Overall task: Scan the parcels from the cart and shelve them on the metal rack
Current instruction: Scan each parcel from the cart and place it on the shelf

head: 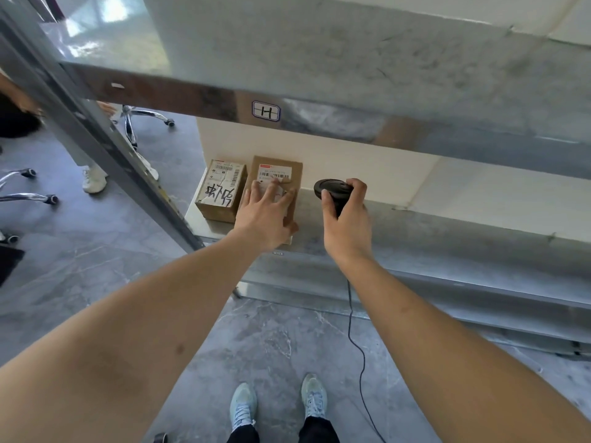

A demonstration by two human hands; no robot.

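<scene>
Left hand (pixel 267 215) lay flat, fingers spread, on top of the parcel (pixel 276 187), which sat on the lower shelf (pixel 447 228) of the metal rack (pixel 179 94), just beside a second box (pixel 220 190) at the far-left corner. Right hand (pixel 347 225) was wrapped round the black scanner (pixel 331 190), its cable (pixel 353 321) trailing to the floor. I judged the parcel's near end sat close to the shelf edge; lifting my palm before pushing it deeper could let it tip off. The cable hung near my shoes (pixel 278 404), a snag risk if I stepped back. No cart was in view.
</scene>
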